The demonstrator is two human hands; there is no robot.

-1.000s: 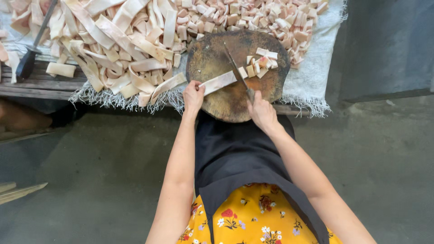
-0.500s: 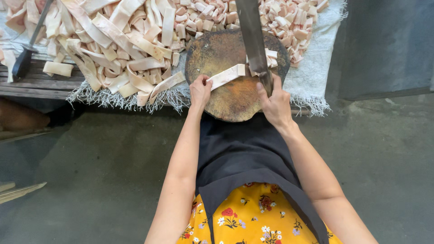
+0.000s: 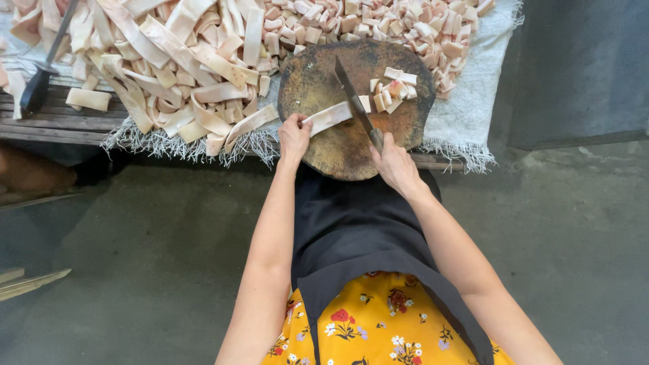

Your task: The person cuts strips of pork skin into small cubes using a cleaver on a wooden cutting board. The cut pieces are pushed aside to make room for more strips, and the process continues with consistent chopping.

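A round, worn wooden chopping block (image 3: 324, 149) lies at the near edge of a low bench. My left hand (image 3: 294, 135) pins a pale strip (image 3: 329, 116) flat on the block. My right hand (image 3: 392, 159) grips the handle of a cleaver (image 3: 353, 98), whose blade rests edge-down across the strip's right end. Several small cut cubes (image 3: 392, 88) lie on the block just right of the blade.
A heap of long pale strips (image 3: 169, 61) covers the white fringed cloth (image 3: 466, 115) to the left; a pile of cut cubes (image 3: 378, 23) lies behind the block. A second dark-handled tool (image 3: 44, 67) rests at far left. Grey concrete floor lies below the bench.
The cleaver was raised upright half a second ago and has come down onto the strip's right end. My left hand has stayed on the strip.
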